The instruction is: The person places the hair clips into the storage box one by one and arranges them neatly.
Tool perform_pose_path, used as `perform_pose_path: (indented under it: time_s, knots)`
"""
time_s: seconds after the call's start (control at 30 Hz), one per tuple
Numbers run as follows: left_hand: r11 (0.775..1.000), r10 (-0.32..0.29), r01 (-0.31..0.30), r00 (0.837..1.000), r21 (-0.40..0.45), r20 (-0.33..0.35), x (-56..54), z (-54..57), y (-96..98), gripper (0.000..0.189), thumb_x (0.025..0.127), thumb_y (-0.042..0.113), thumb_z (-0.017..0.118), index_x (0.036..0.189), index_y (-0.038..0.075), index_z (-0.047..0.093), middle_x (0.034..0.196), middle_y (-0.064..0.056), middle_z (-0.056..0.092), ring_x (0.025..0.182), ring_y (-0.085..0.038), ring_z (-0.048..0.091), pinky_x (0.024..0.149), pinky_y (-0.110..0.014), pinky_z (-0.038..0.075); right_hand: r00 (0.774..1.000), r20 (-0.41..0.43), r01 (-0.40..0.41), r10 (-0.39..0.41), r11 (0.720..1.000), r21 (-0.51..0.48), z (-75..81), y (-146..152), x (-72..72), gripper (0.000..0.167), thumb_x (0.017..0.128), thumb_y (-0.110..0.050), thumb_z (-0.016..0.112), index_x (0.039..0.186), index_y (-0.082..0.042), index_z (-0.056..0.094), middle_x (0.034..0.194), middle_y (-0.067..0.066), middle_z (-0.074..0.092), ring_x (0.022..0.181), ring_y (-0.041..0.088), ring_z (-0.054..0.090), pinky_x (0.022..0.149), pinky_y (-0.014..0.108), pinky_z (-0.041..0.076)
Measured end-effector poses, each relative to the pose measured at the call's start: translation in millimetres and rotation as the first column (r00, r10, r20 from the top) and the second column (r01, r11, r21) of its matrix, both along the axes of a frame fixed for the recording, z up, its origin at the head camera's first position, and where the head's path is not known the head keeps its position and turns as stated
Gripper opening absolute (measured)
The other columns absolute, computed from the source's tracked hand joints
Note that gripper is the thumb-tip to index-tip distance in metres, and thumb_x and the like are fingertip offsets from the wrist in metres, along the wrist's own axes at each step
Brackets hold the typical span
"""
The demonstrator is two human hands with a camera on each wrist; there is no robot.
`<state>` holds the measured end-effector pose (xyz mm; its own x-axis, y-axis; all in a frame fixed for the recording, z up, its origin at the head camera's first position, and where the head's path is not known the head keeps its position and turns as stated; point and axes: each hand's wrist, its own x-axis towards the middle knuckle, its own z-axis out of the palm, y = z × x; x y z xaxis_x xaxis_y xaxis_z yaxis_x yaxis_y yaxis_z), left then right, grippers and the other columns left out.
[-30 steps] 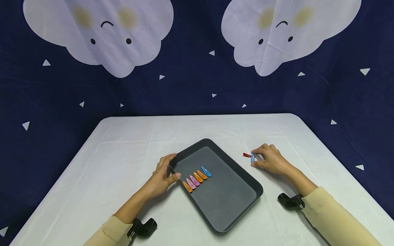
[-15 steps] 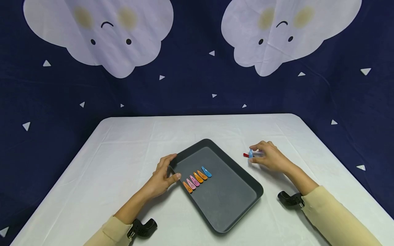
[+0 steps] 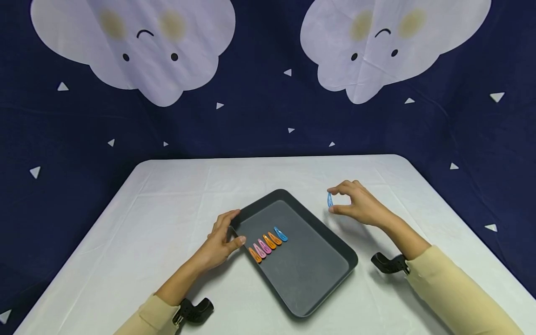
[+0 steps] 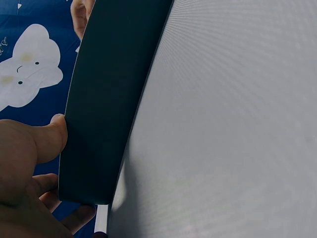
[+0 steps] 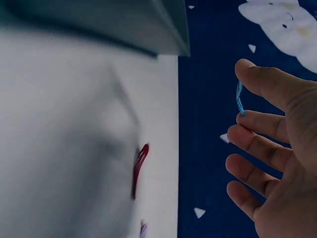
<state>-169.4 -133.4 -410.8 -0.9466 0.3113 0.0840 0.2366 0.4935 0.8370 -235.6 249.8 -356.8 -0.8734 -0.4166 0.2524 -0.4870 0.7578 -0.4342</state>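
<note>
The right hand (image 3: 361, 206) had lifted off the white-covered bench (image 3: 167, 204) with a small light-blue metal snap hair clip (image 3: 330, 200) pinched upright between thumb and forefinger, and it hung in the air just beyond the far right edge of the dark grey rectangular plastic tray (image 3: 318, 279). In the right wrist view the same clip (image 5: 239, 98) sat edge-on between the thumb tip and the first finger, the other fingers loosely spread. That pointed to one more clip on its way toward the tray, where a row of five snap clips (image 3: 268, 242) in orange, pink and blue lay side by side near the left rim.

Half a second before, that hand was lower, at the bench beside a dark red snap hair clip (image 5: 139, 167); now it stood higher and nearer the tray, and the red clip remained on the cloth, hidden from the head camera. The left hand (image 3: 221, 242) had not moved, gripping the tray's near left corner, thumb on the rim.
</note>
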Motion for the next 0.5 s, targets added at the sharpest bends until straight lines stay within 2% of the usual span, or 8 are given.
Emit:
perform_pose_path:
  time_s: [0.23, 0.5]
  knots:
    - [1.000, 0.004, -0.004, 1.000, -0.002, -0.012, 0.1, -0.5, 0.1, 0.070, 0.090, 0.019, 0.063, 0.149, 0.015, 0.024, 0.152, -0.010, 0.019, 0.144, -0.034, 0.011, 0.103, -0.074, 0.000, 0.998, 0.003, -0.062, 0.063, 0.998, -0.026, 11.6, -16, 2.5, 0.053, 0.079, -0.031, 0.076, 0.124, -0.009, 0.061, 0.117, 0.006, 0.061, 0.106, 0.021, 0.047, 0.088, 0.041, 0.041]
    - [1.000, 0.003, -0.003, 1.000, -0.003, -0.018, 0.2, -1.0, 0.0, 0.070, 0.090, 0.019, 0.063, 0.149, 0.014, 0.024, 0.152, -0.010, 0.019, 0.144, -0.034, 0.011, 0.103, -0.074, 0.001, 0.990, 0.001, -0.140, 0.140, 0.989, -0.054, 15.8, -34, 3.0, 0.052, 0.079, -0.027, 0.076, 0.125, -0.009, 0.061, 0.119, 0.004, 0.061, 0.109, 0.019, 0.047, 0.091, 0.042, 0.042]
